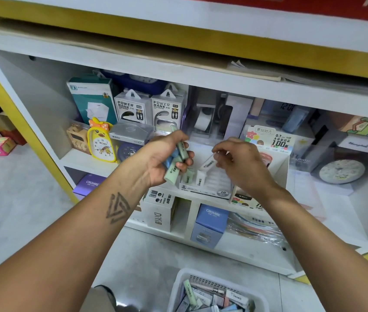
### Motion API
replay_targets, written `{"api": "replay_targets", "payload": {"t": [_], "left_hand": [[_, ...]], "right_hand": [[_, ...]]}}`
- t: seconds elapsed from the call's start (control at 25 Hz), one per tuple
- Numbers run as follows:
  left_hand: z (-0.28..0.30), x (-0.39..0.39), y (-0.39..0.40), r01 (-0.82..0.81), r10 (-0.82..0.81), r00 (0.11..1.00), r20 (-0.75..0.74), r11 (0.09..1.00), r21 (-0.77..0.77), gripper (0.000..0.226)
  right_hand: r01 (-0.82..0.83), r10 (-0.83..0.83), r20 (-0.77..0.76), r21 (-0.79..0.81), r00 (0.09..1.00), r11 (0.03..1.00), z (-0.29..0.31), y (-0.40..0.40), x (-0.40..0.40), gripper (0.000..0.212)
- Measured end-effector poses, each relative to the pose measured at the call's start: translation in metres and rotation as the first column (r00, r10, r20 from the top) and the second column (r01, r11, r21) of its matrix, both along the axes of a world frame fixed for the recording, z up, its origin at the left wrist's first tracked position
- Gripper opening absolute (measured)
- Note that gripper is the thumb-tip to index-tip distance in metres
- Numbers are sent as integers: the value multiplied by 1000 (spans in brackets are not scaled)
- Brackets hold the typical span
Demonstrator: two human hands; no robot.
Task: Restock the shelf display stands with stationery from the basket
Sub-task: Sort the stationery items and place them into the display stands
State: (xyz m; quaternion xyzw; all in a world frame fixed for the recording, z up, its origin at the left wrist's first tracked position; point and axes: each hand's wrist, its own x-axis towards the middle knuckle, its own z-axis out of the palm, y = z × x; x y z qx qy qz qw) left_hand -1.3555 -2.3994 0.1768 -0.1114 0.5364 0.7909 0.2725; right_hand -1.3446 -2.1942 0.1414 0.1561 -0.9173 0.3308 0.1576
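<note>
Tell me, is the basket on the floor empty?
No. The basket holds a jumble of small stationery packs, piled across its bottom.

One head-worn camera looks forward and down (close in) at the shelf [133, 167].

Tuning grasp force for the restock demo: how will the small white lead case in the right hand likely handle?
Likely stiff: the white case keeps straight edges in the right hand's fingertip pinch. Probably light, since two fingertips carry it. Its glossy surface may be slippery, so it could twist before seating in the display stand.
</note>
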Motion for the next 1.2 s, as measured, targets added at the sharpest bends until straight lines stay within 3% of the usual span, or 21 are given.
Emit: {"api": "replay_targets", "payload": {"t": [0.12,0.32,0.64,0.68,0.72,0.8,0.84,0.96,1.08,1.2], "left_hand": [[-3,3,-2,9,-10,1000,-29,999,-37,13],[-6,6,-6,15,-25,997,-75,992,-129,17],[-11,6,-8,105,-111,993,-42,986,-128,23],[-10,5,-8,121,-127,991,-38,984,-131,22],[-10,5,-7,132,-138,990,-36,982,-137,22],[-10,7,-8,145,-151,988,-29,979,-143,20],[-9,8,-8,153,-158,987,-26,977,-145,19],[-7,10,-8,168,-172,985,-21,977,-135,17],[-3,7,-13,39,-43,998,-34,991,-126,9],[-2,2,-20,-108,102,994,-50,987,-121,8]], "right_hand": [[-30,30,-2,139,1000,990,-13,-5,-4,12],[-79,84,-13,222,996,972,-17,-8,-6,16],[-98,76,105,227,992,969,-12,-17,0,31],[-45,29,125,124,992,991,-7,-18,0,32],[23,-7,194,-80,981,997,-1,-20,-1,33],[124,96,366,-534,926,837,12,-24,-1,22],[131,179,392,-646,902,752,17,-27,0,15],[94,219,358,-681,908,726,20,-32,3,15],[131,160,331,-704,930,698,21,-29,0,13],[119,46,261,-584,964,803,18,-27,-5,9]]}}
